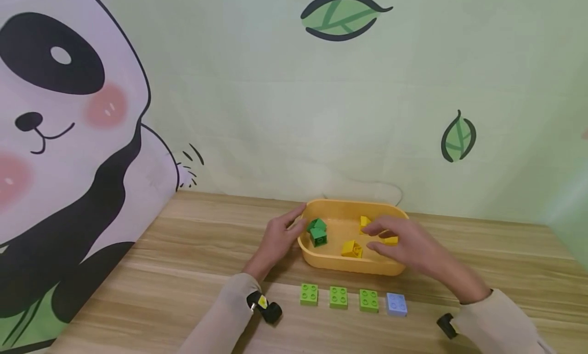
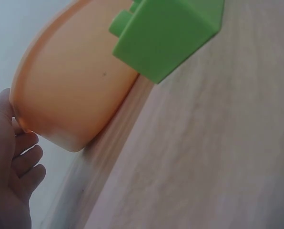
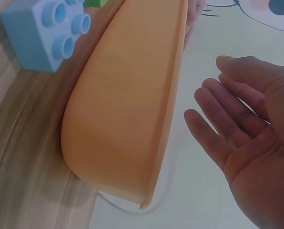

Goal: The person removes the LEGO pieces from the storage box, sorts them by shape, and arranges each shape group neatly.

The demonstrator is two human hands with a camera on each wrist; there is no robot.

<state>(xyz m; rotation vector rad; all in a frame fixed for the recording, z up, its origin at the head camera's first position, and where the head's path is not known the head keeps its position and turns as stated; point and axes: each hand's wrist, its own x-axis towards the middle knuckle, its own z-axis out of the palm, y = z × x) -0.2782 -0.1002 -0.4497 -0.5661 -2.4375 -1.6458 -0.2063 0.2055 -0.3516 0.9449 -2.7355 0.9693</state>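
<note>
A yellow-orange plastic tub (image 1: 356, 264) stands on the table. My left hand (image 1: 277, 236) holds its left end at the rim; in the left wrist view its fingers (image 2: 27, 160) are bent against the outside of the tub wall. My right hand (image 1: 404, 241) hovers over the tub's right end, fingers spread and nothing between them; the right wrist view shows its bare palm (image 3: 261, 176). Inside the tub, dark green sloped bricks (image 1: 318, 235) lie at the left. A yellow sloped brick (image 1: 351, 249) and other yellow pieces lie toward the right, partly hidden by the right hand.
In front of the tub a row of studded bricks stands on the wooden table (image 1: 206, 252): a light green brick (image 1: 309, 295), two more green bricks (image 1: 338, 297), and a light blue brick (image 1: 396, 304) at the right end. A printed panda backdrop (image 1: 257, 114) rises behind the table.
</note>
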